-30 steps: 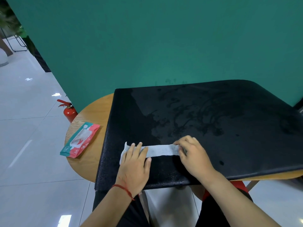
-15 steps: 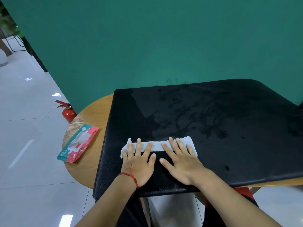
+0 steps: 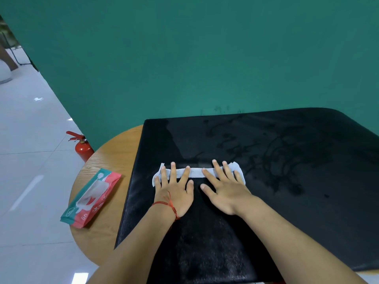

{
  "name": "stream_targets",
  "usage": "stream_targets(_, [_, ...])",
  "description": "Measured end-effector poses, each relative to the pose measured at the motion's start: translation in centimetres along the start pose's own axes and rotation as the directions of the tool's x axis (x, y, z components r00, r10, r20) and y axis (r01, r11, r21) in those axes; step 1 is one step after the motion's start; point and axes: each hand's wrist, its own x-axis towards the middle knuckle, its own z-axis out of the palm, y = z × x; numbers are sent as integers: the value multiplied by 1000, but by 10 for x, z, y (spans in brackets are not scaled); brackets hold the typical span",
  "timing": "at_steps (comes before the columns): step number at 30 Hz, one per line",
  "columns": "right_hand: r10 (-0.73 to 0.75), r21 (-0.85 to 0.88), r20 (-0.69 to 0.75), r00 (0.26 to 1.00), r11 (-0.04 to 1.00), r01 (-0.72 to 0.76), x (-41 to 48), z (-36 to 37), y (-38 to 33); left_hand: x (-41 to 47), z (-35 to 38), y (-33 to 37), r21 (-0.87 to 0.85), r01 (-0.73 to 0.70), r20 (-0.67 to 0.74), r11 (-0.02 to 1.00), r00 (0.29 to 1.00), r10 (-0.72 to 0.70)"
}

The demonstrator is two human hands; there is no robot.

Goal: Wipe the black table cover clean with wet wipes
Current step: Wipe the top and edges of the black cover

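The black table cover [image 3: 287, 222] lies flat on the round wooden tabletop [image 3: 114, 152]. Dark wet streaks and blotches mark its far and right parts, and its near part looks dull and grainy. A white wet wipe [image 3: 196, 172], folded into a long narrow strip, lies crosswise on the cover's left middle. The left hand [image 3: 174, 193] and right hand [image 3: 227, 191] press it flat under spread fingers. A teal-and-red pack of wet wipes [image 3: 92, 198] lies just left of the cover.
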Motion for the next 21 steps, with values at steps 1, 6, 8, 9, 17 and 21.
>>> stream_targets(1, [-1,0,-4,1000,1000,1,8,-2,0,8,-2,-2,-3,1,-6,1000,1000,-1])
stream_targets(6, [3,-9,-22,1000,1000,-3,49,-15,-3,44,-6,-10,6,-10,-34,1000,999,10])
stream_targets(8, [-1,-8,-28,1000,1000,0,66,-20,-4,57,-7,-14,16,-21,-49,1000,999,21])
stream_targets(9, [-1,-5,-30,1000,1000,1,74,-22,-4,63,-7,-16,19,-24,-60,1000,998,25])
stream_targets(17, [-59,82,-190,980,994,76,100,-31,6,84,-6,-31,-23,20,-211,1000,977,-24])
stream_targets(21, [82,350,-595,799,922,166,104,-28,32,90,-20,-64,-260,94,-389,961,901,-193])
